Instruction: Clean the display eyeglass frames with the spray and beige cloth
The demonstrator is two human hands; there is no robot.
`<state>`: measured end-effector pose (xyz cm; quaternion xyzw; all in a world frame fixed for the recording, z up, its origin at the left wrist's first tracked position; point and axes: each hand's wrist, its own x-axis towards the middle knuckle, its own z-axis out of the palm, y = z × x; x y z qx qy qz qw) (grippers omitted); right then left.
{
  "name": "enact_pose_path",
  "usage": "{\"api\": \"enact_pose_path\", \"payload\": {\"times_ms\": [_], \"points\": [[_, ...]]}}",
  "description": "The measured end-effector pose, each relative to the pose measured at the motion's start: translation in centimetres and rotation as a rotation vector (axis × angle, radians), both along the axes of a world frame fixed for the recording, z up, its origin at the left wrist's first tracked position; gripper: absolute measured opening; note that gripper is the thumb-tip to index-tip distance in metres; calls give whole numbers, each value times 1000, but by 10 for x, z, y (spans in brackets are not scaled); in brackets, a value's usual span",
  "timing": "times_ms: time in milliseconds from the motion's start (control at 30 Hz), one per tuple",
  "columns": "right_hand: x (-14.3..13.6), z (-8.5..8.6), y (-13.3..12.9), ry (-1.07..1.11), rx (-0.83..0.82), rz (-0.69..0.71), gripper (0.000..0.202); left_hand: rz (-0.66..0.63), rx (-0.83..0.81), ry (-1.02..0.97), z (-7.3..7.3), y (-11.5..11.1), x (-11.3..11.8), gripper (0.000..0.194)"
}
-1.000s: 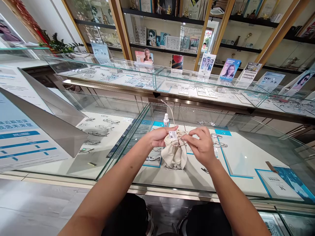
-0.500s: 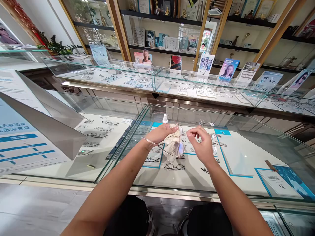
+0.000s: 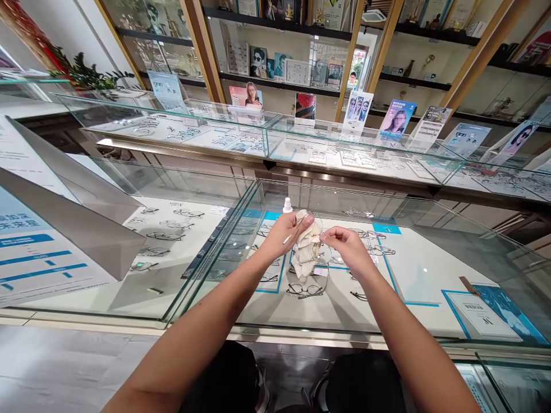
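My left hand (image 3: 284, 234) is closed on a cream-coloured cloth (image 3: 305, 261), its thumb pressing from above. The cloth hangs in folds below the fingers, above the glass counter. A thin-rimmed pair of eyeglasses (image 3: 328, 265) is held with the cloth, which hides much of it. One temple sticks out beside my left palm. My right hand (image 3: 349, 248) pinches the right side of the eyeglasses with thumb and forefinger. Just behind my left hand stands a small white bottle (image 3: 287, 205).
Under the glass lie several spectacle frames (image 3: 305, 290) and a booklet (image 3: 486, 315). Folded cardboard signs (image 3: 99, 229) stand at the left. Behind runs a second glass showcase (image 3: 241, 137) topped with advertising cards (image 3: 396, 119). Wall shelves (image 3: 284, 86) stand farther back.
My right hand has moved left and now pinches the eyeglasses. The eyeglasses have turned in my left hand, and the temple that crossed my left wrist now points differently.
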<state>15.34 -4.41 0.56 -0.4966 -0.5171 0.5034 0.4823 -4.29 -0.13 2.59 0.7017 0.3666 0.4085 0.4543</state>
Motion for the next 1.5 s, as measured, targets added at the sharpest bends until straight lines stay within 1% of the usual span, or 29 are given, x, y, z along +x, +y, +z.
{"api": "enact_pose_path", "payload": {"times_ms": [100, 333, 467, 567, 633, 700, 767, 900, 1000, 1133, 1233, 1333, 1500], "points": [[2, -2, 1, -4, 16, -11, 31, 0, -14, -13, -1, 0, 1, 53], [4, -4, 3, -29, 8, 35, 26, 10, -43, -56, -4, 2, 2, 52], [3, -3, 4, 2, -35, 73, 27, -18, -74, -115, -2, -1, 4, 51], [3, -4, 6, 52, -53, 62, 28, -36, -119, -146, 1, -2, 5, 48], [3, -5, 7, 82, -66, 33, 28, -70, -178, -189, 1, -3, 6, 44], [4, -6, 8, 101, -67, 18, 27, -137, -239, -251, 0, -2, 5, 41], [4, -6, 8, 110, -55, 35, 28, -196, -281, -301, -2, -1, 5, 40], [2, -7, 7, 109, -54, 93, 29, -244, -305, -316, -7, 2, 5, 38], [1, -9, 7, 126, -78, 92, 30, -291, -331, -358, -13, 3, 8, 37], [-1, -13, 10, 171, -102, 109, 30, -274, -349, -433, -18, 3, 14, 36], [-2, -17, 11, 188, -117, 140, 28, -237, -343, -427, -19, 2, 16, 35], [-3, -18, 12, 229, -126, 141, 25, -219, -344, -418, -18, 2, 15, 36], [-1, -10, 11, 370, -159, 106, 26, -291, -353, -404, -12, 2, 9, 40]]}}
